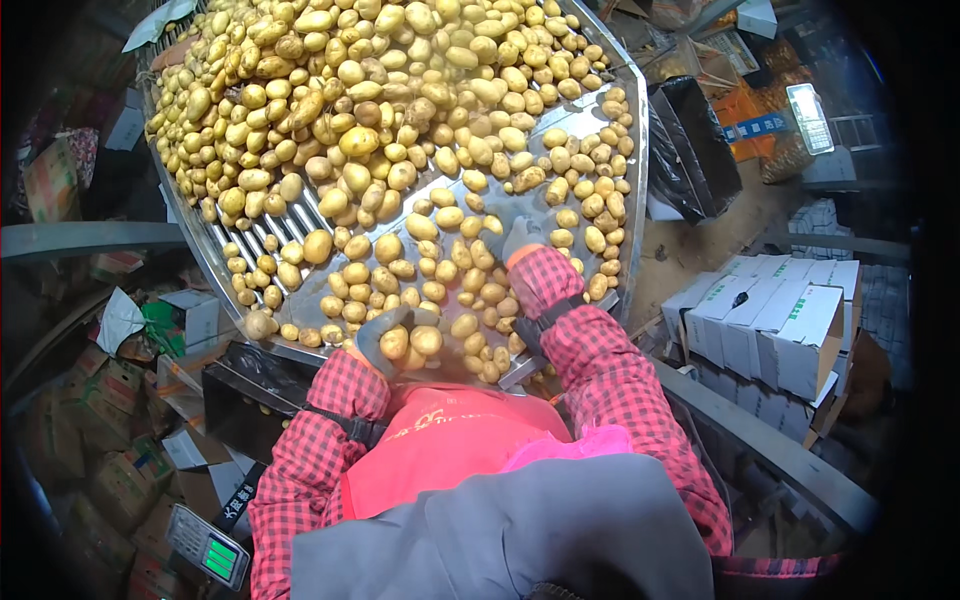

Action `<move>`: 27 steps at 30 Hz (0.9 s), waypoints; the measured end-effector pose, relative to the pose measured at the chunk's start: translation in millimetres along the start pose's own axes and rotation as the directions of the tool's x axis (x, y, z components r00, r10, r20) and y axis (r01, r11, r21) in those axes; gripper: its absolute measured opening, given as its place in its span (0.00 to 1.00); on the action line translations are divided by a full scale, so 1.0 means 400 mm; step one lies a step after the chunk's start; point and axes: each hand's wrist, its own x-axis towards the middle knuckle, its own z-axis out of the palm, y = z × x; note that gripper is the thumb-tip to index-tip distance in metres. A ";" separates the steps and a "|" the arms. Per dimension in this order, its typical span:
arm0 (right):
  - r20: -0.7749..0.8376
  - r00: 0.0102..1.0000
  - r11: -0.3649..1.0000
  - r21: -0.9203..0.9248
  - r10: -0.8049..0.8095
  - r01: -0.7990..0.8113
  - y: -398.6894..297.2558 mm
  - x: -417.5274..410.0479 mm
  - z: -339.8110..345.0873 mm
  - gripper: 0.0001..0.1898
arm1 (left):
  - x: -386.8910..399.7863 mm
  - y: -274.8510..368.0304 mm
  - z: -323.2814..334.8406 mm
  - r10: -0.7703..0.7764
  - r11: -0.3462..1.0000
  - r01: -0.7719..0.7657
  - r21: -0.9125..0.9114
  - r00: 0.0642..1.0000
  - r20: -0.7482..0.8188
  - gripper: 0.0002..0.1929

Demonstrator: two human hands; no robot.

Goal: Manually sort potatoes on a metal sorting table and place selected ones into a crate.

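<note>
A large heap of potatoes (pixel 360 112) lies on a metal sorting table (pixel 637 172) before me, with slatted bars at its left side. My left hand (pixel 382 337), in a grey glove, is at the table's near edge with a few potatoes (pixel 410 342) in its cupped palm. Further right and forward, my right hand (pixel 517 236), also gloved, reaches down among loose potatoes on the metal sheet. Its fingers are blurred, and whether they grip a potato is not plain. Loose potatoes lie between the two hands.
Black-lined boxes stand left (pixel 255 390) and right (pixel 690 150) of the table. Stacked white cartons (pixel 765 315) are at the right, beyond a metal rail (pixel 757 435). A scale display (pixel 210 546) glows at the lower left; another (pixel 810 118) is at the upper right.
</note>
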 end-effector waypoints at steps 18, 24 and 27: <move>-0.225 0.972 0.926 -0.378 -0.073 -0.019 0.169 0.221 -0.154 0.33 | -0.085 0.002 0.043 0.134 0.991 -0.122 -0.058 0.949 0.286 0.28; -0.141 0.970 0.896 -0.428 -0.197 0.120 0.152 0.050 -0.104 0.30 | -0.055 -0.037 -0.022 0.186 0.982 -0.182 0.045 0.975 -0.120 0.26; -0.043 0.965 0.851 -0.483 -0.259 0.206 0.130 0.012 -0.085 0.24 | -0.043 -0.040 -0.013 0.184 0.973 -0.192 -0.125 0.980 -0.070 0.29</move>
